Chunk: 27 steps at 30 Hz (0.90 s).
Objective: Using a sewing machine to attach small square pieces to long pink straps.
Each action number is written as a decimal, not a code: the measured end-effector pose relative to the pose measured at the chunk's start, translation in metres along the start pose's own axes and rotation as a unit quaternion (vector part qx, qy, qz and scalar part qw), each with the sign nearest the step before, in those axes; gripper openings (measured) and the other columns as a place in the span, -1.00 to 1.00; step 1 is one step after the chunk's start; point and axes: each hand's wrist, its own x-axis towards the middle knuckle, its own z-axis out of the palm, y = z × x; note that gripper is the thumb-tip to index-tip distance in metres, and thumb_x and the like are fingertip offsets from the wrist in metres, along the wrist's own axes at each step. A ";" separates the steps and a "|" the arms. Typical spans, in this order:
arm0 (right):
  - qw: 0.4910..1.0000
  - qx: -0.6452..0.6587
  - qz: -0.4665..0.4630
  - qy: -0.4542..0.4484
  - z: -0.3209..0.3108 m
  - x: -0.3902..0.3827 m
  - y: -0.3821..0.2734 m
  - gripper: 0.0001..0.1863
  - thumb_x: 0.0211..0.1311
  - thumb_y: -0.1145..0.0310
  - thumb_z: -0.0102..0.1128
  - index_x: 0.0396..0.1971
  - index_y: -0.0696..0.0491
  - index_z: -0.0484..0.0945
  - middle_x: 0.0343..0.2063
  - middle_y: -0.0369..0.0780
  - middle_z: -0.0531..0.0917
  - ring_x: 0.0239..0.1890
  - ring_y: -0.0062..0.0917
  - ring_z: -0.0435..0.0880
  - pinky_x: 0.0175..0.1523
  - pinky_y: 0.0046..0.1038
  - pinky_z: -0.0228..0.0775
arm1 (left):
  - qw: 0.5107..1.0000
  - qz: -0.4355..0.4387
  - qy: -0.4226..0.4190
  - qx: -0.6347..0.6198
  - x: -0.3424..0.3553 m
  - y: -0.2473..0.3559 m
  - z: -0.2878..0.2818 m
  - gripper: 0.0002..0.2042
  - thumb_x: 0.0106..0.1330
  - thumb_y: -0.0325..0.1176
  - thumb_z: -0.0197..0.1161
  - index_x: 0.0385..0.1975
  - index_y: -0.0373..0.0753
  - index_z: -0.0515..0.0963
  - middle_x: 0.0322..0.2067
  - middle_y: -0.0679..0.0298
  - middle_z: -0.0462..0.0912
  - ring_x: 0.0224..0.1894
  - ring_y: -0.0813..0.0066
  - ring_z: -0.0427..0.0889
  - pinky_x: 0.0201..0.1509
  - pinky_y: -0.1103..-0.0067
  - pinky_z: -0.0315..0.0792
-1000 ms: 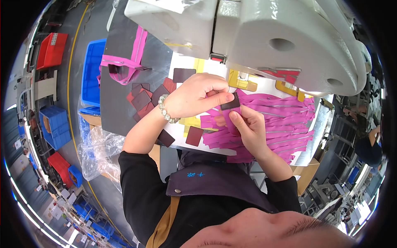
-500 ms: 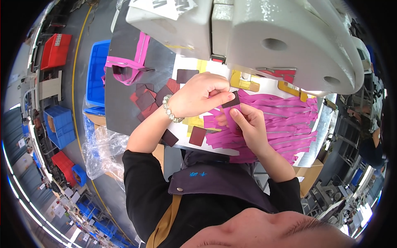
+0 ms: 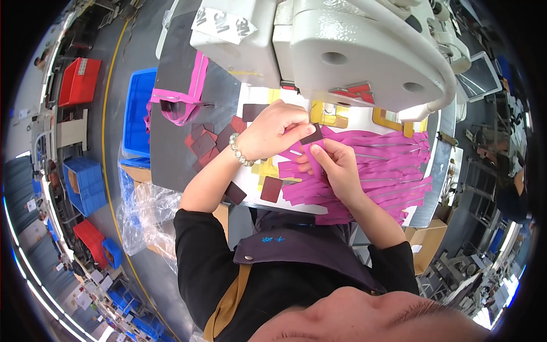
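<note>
Between finger and thumb, my left hand (image 3: pixel 276 132) pinches a small dark rectangular patch (image 3: pixel 311 134). My right hand (image 3: pixel 337 162) grips a pink zipper strip (image 3: pixel 316 153) just below that patch, which lies over the strip's end. Whether the two are joined, I cannot tell. Under and beside my right hand spreads a layer of many pink zipper strips (image 3: pixel 387 151) with grey teeth lines. Near my left forearm lies a pile of dark and reddish patches (image 3: pixel 204 142). One single maroon patch (image 3: pixel 271 190) rests on the white work surface closer to me.
A large white sewing machine (image 3: pixel 353 51) overhangs the far side of the table. Yellow guide pieces (image 3: pixel 329 115) sit beneath it. At the left, pink zipper strips (image 3: pixel 194 94) hang over the dark table edge (image 3: pixel 165 165), beside a blue bin (image 3: pixel 138 114) and clear plastic wrap (image 3: pixel 142 214).
The view has shifted slightly, so the machine appears farther left. Both hands keep their hold on the patch and strip, with only a slight change in their position.
</note>
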 end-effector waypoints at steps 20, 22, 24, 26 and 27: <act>1.000 -0.015 -0.020 -0.009 -0.001 -0.002 0.005 -0.74 0.39 0.39 -0.05 -0.22 0.28 0.53 -0.38 -0.10 0.68 -0.36 -0.51 0.69 -0.23 -0.50 0.57 | 1.000 0.005 -0.007 0.004 -0.002 -0.004 0.001 -0.70 0.25 -0.31 0.17 -0.68 -0.29 0.34 -0.75 0.23 0.26 -0.67 0.32 0.28 -0.50 0.44 0.15; 1.000 -0.014 -0.021 -0.011 0.000 -0.002 0.005 -0.74 0.39 0.38 -0.05 -0.22 0.28 0.53 -0.38 -0.10 0.68 -0.36 -0.52 0.69 -0.23 -0.50 0.57 | 1.000 0.004 -0.005 0.008 -0.003 -0.004 0.000 -0.70 0.24 -0.31 0.17 -0.68 -0.29 0.35 -0.75 0.23 0.26 -0.68 0.32 0.27 -0.50 0.44 0.15; 1.000 -0.012 -0.021 -0.012 0.001 -0.002 0.005 -0.74 0.39 0.38 -0.05 -0.22 0.28 0.53 -0.38 -0.10 0.68 -0.36 -0.52 0.69 -0.22 -0.50 0.57 | 1.000 0.005 -0.005 0.011 -0.003 -0.003 -0.002 -0.71 0.24 -0.31 0.18 -0.68 -0.29 0.36 -0.75 0.23 0.25 -0.68 0.32 0.26 -0.50 0.44 0.15; 1.000 -0.011 -0.022 -0.013 0.000 -0.002 0.005 -0.74 0.39 0.38 -0.05 -0.22 0.28 0.53 -0.38 -0.11 0.68 -0.35 -0.53 0.69 -0.21 -0.51 0.56 | 0.998 -0.050 -0.039 -0.027 -0.004 -0.001 -0.003 -0.66 0.29 -0.30 0.15 -0.68 -0.25 0.23 -0.71 0.31 0.16 -0.61 0.39 0.14 -0.33 0.50 0.09; 1.000 -0.011 -0.021 -0.013 0.000 -0.002 0.005 -0.74 0.39 0.38 -0.05 -0.22 0.28 0.53 -0.38 -0.11 0.68 -0.35 -0.53 0.69 -0.21 -0.51 0.56 | 0.998 -0.050 -0.038 -0.027 -0.004 -0.001 -0.003 -0.66 0.29 -0.30 0.15 -0.68 -0.25 0.23 -0.71 0.31 0.16 -0.61 0.39 0.14 -0.33 0.50 0.09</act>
